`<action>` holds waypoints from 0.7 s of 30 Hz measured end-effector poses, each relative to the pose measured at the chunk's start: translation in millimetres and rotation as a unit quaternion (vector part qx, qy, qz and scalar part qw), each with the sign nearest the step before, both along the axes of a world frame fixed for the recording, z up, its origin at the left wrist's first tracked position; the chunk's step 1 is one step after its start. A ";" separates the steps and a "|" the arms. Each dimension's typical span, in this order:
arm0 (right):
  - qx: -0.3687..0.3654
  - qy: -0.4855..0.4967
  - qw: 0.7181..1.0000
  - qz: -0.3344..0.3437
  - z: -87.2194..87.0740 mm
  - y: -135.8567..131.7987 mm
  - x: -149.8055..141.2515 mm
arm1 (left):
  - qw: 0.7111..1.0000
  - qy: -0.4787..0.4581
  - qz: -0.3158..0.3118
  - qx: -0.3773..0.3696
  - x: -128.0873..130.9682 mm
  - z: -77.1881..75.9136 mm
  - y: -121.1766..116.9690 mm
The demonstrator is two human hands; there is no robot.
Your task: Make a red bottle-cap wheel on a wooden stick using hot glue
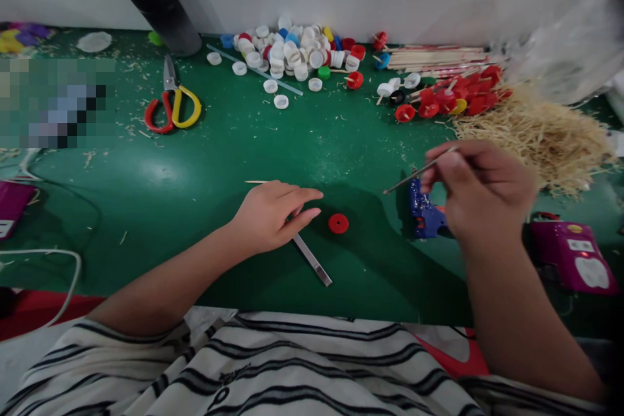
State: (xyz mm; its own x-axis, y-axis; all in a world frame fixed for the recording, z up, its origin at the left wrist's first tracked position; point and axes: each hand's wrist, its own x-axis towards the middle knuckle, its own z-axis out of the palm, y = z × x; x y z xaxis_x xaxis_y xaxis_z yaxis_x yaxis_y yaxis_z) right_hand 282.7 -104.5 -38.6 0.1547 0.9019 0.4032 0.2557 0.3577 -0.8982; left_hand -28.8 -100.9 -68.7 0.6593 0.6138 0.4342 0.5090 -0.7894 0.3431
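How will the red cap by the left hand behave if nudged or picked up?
The red cap lies flat on the green tabletop, so a nudge should slide it rather than tip it. It looks like thin molded plastic, so probably light and fairly stiff. Its round outline suggests it could roll if dropped on edge.

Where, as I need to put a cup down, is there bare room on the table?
Between the pile of caps and the left hand, bar a few specks; also from the red disc and glue gun to the near edge. Back right is crowded with sticks, red caps and a straw heap.
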 end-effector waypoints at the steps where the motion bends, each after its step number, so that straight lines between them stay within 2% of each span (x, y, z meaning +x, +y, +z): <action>1: 0.044 -0.007 0.998 -0.035 0.1 6.1 7.9 | 1.000 0.002 0.002 0.001 0.1 -0.6 0.4; 3: 0.121 -0.018 0.986 -0.109 -1.1 19.0 25.6 | 1.000 0.007 0.007 0.001 0.5 -1.6 1.1; 5: 0.150 -0.025 0.976 -0.157 -3.2 29.6 43.4 | 1.000 0.013 0.013 -0.002 1.0 -2.2 1.5; 7: 0.093 -0.060 0.979 -0.174 -4.8 35.0 58.9 | 1.000 0.017 0.018 -0.003 1.4 -2.7 1.7; 9: -0.033 -0.148 0.971 -0.184 -5.2 35.6 70.7 | 1.000 0.022 0.019 -0.001 1.5 -3.3 1.6; 11: -0.160 -0.265 0.933 -0.184 -4.5 34.1 78.1 | 0.999 0.029 0.018 0.000 1.3 -3.9 1.5; 13: -0.237 -0.366 0.884 -0.166 -3.5 33.1 81.7 | 0.999 0.034 0.017 0.002 1.0 -4.3 1.3; 16: -0.295 -0.436 0.843 -0.111 -3.3 34.2 83.2 | 0.999 0.034 0.017 0.004 0.8 -4.3 1.2; 21: -0.318 -0.479 0.815 -0.073 -7.2 38.3 85.1 | 0.999 0.039 0.023 0.009 -0.1 -2.8 2.0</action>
State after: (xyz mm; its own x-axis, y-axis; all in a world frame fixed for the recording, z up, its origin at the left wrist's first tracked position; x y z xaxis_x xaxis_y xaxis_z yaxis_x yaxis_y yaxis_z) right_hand 367.9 -66.2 -45.7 0.1684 0.9758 -0.1394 0.9468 -0.1995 -0.2526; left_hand -28.8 -98.9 -71.5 0.6626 0.6364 0.3948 0.5693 -0.7706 0.2865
